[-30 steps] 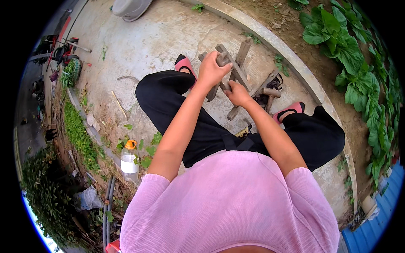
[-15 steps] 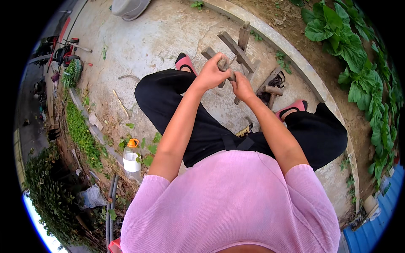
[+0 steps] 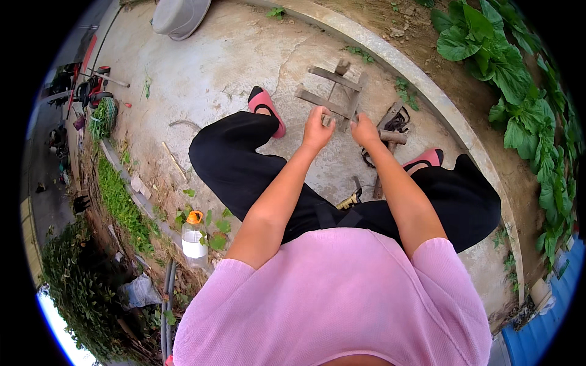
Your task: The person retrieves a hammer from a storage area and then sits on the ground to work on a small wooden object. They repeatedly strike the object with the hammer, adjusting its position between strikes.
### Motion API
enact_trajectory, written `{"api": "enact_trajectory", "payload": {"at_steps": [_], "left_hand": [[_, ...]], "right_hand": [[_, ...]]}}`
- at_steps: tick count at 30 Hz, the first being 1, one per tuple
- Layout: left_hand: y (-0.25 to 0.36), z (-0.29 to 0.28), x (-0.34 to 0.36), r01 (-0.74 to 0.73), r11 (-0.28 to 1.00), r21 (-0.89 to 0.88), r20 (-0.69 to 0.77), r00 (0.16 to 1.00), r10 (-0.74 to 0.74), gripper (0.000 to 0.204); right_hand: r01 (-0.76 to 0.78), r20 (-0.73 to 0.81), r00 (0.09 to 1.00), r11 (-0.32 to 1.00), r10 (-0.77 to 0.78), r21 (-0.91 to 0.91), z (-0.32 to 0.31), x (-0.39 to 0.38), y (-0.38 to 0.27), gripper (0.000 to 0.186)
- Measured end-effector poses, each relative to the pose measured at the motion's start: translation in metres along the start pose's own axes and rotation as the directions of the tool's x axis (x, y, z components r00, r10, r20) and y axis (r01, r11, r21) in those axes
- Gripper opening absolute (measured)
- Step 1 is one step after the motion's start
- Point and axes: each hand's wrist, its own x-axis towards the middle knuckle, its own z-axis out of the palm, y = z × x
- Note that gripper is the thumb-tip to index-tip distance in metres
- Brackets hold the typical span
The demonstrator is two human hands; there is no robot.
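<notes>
Between my feet is a wooden frame (image 3: 347,93) of several weathered grey bars joined crosswise, like a small stool frame. My left hand (image 3: 318,130) is closed round the near left end of it. On the near right end, my right hand (image 3: 365,130) has its fingers closed on another bar. Both hands partly hide the ends they grip. Beside my right hand lies a wooden mallet (image 3: 394,137), with dark straps (image 3: 400,117) behind it. A brass-coloured object with a dark hooked end (image 3: 348,201) is near my lap; its kind is unclear.
Concrete ground lies around me, with a low curb (image 3: 421,79) and leafy vegetables (image 3: 519,116) on the right. A grey tub (image 3: 180,17) stands far left. An orange-capped plastic bottle (image 3: 194,241) is by my left elbow. A stick (image 3: 174,160) lies left of my knee.
My hands have moved lower and farther apart. The wooden frame has turned and tipped, so its crossed bars now face up more. The mallet appears shifted, its head nearer my right wrist.
</notes>
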Motion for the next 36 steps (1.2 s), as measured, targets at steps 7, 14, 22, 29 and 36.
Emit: {"api": "enact_trajectory", "payload": {"at_steps": [7,14,22,29,36], "left_hand": [[-0.025,-0.002,0.018,0.033,0.998,0.058,0.022,0.999,-0.034,0.027],[-0.003,-0.005,0.026,0.117,0.993,0.033,0.147,0.982,-0.121,0.028],[-0.029,-0.012,0.012,-0.133,0.979,0.157,0.312,0.947,0.078,0.035],[-0.035,-0.011,0.002,-0.045,0.99,0.132,0.311,0.95,0.002,0.034],[-0.028,-0.036,0.029,-0.076,0.997,0.022,0.24,0.968,0.069,0.026]], "right_hand": [[-0.443,0.256,0.858,0.894,0.445,-0.071,0.02,-0.054,0.128,0.036],[-0.622,0.243,0.756,0.783,0.607,-0.018,0.044,-0.06,0.17,0.04],[-0.4,0.218,0.86,0.874,0.462,-0.275,0.049,-0.044,0.195,0.042],[-0.358,0.29,0.852,0.889,0.436,-0.285,0.062,-0.028,0.192,0.032],[-0.298,0.261,0.902,0.933,0.344,-0.2,0.036,-0.035,0.195,0.03]]}}
